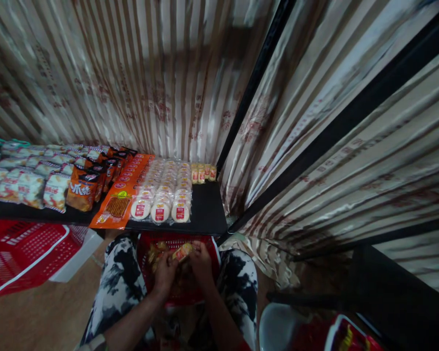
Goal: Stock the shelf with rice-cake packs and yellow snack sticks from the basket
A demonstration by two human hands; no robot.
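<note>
Your left hand (164, 274) is curling its fingers round the near end of a small orange snack packet (182, 252). Your right hand (201, 263) is pinching the packet's other end. The packet is sitting between both hands, just above the red basket (215, 253) on your lap.

Both hands, left hand (165, 274) and right hand (201, 263), apparently grip a snack packet (182, 252) over a red basket (214, 253).
</note>
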